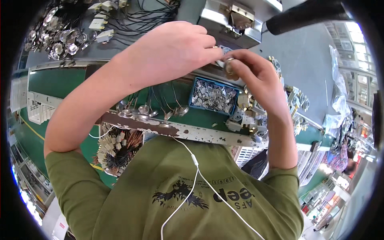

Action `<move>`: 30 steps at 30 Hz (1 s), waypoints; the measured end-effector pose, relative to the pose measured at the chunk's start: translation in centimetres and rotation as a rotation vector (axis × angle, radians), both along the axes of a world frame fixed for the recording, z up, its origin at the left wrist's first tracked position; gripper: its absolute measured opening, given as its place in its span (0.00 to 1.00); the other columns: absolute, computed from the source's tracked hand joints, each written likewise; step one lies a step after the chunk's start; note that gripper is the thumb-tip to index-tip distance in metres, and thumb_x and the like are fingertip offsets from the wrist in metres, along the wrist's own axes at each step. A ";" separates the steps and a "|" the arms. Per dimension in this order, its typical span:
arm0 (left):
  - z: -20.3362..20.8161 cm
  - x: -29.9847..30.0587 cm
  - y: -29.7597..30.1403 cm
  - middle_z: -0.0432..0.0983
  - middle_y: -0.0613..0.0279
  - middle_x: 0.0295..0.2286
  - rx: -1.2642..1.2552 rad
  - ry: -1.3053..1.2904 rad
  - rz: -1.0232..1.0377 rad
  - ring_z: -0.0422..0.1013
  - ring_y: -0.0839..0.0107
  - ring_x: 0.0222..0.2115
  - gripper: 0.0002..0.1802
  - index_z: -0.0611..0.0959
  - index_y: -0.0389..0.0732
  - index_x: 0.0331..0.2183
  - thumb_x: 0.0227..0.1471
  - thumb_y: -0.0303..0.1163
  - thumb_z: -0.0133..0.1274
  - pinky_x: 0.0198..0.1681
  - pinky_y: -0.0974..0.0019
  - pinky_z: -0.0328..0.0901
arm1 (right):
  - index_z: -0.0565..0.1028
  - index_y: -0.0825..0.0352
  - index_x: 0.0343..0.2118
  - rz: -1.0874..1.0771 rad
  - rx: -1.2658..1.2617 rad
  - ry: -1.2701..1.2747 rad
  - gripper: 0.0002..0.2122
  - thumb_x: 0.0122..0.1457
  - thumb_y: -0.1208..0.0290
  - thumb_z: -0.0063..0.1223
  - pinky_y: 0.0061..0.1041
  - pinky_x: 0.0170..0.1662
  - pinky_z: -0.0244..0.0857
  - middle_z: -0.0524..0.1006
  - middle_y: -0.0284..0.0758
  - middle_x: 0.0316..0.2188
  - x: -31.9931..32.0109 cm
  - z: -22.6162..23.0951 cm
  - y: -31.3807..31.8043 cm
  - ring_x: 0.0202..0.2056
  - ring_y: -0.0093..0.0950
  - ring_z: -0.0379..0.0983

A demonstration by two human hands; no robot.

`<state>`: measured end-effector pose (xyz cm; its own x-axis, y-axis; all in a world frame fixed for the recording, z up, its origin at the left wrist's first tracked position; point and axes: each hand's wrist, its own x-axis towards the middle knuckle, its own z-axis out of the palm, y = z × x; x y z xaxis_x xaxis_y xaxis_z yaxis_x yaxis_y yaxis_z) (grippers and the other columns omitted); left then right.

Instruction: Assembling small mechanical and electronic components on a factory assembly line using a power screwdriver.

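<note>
Over the middle of the bench, close in front of the machine, my two hands meet. My right hand is closed, with thumb and fingers pinching a small round metal cap. The fingers of my left hand are pressed together beside that cap; what lies between their tips is too small and hidden to name. Just below the hands sits a blue tray full of small metal pieces. Several round metal caps on dark wires lie on the bench's near edge, below my left forearm.
A metal machine stands beyond my hands, and a black tube reaches in at upper right. Loose metal caps and white connectors on black cables lie at far left. White plastic parts cluster beside my right forearm.
</note>
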<state>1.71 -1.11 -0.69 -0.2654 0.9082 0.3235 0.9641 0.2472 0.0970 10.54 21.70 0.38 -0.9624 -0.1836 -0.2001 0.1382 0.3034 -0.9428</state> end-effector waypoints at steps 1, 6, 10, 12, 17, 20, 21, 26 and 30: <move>0.0 0.1 -0.3 0.75 0.65 0.29 0.011 0.006 -0.017 0.76 0.66 0.36 0.06 0.79 0.43 0.33 0.49 0.29 0.55 0.40 0.61 0.72 | 0.77 0.73 0.51 0.014 0.004 -0.035 0.12 0.69 0.72 0.52 0.21 0.46 0.72 0.80 0.32 0.36 -0.1 0.1 0.2 0.40 0.20 0.77; -0.3 0.8 -0.1 0.74 0.65 0.28 0.108 -0.100 -0.010 0.75 0.65 0.34 0.09 0.79 0.42 0.31 0.49 0.34 0.61 0.38 0.62 0.71 | 0.75 0.72 0.58 -0.075 -0.047 0.064 0.19 0.64 0.78 0.60 0.23 0.49 0.75 0.82 0.35 0.42 2.7 -1.0 -0.2 0.42 0.21 0.78; -0.7 0.6 0.1 0.74 0.66 0.26 0.038 -0.089 0.061 0.75 0.66 0.33 0.10 0.80 0.43 0.30 0.50 0.37 0.63 0.37 0.62 0.70 | 0.76 0.70 0.57 -0.203 0.069 0.125 0.18 0.64 0.79 0.60 0.22 0.49 0.74 0.82 0.35 0.43 3.1 -1.5 -1.2 0.43 0.21 0.79; -1.0 0.9 0.3 0.74 0.67 0.25 0.044 -0.042 0.008 0.75 0.67 0.32 0.11 0.80 0.44 0.30 0.52 0.39 0.62 0.36 0.63 0.70 | 0.77 0.70 0.56 -0.047 0.124 0.058 0.17 0.64 0.78 0.59 0.21 0.49 0.74 0.83 0.33 0.42 2.6 -1.2 -0.6 0.43 0.19 0.78; -1.0 0.4 0.6 0.74 0.67 0.25 0.000 -0.005 -0.042 0.75 0.66 0.31 0.14 0.80 0.44 0.31 0.52 0.44 0.62 0.36 0.62 0.70 | 0.78 0.71 0.53 0.165 0.164 -0.072 0.15 0.64 0.73 0.60 0.22 0.44 0.71 0.82 0.31 0.38 -0.1 -0.3 0.6 0.37 0.18 0.74; -0.5 0.6 0.4 0.74 0.65 0.25 -0.048 -0.103 -0.044 0.75 0.64 0.30 0.14 0.82 0.46 0.36 0.53 0.44 0.62 0.36 0.61 0.70 | 0.79 0.70 0.52 0.152 0.181 0.031 0.15 0.65 0.73 0.60 0.22 0.44 0.71 0.82 0.31 0.38 0.9 0.1 1.2 0.38 0.18 0.75; -0.2 0.6 0.2 0.75 0.64 0.25 -0.069 -0.192 -0.040 0.76 0.63 0.30 0.14 0.84 0.47 0.39 0.53 0.43 0.61 0.35 0.60 0.70 | 0.79 0.69 0.53 0.029 0.180 0.200 0.14 0.66 0.73 0.58 0.21 0.44 0.71 0.83 0.33 0.40 1.6 -0.3 2.0 0.38 0.18 0.77; 0.5 -1.4 0.5 0.82 0.62 0.29 0.043 -0.389 -0.041 0.78 0.58 0.32 0.24 0.80 0.55 0.54 0.55 0.38 0.61 0.34 0.57 0.71 | 0.74 0.73 0.57 -0.400 0.109 0.551 0.16 0.69 0.73 0.53 0.21 0.42 0.71 0.82 0.42 0.44 1.5 1.1 5.3 0.38 0.21 0.78; 1.5 -2.1 2.7 0.84 0.60 0.31 -0.036 -0.591 0.146 0.79 0.57 0.35 0.18 0.82 0.52 0.51 0.58 0.38 0.58 0.36 0.57 0.72 | 0.70 0.76 0.59 -0.387 -0.012 0.874 0.17 0.71 0.76 0.48 0.22 0.39 0.71 0.81 0.51 0.46 0.2 1.2 6.0 0.37 0.24 0.79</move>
<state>-0.34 1.55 0.83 -0.5132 0.8566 0.0533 0.7057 0.3857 0.5943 10.77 27.73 1.61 -0.7653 0.1812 0.6177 -0.5274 0.3737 -0.7630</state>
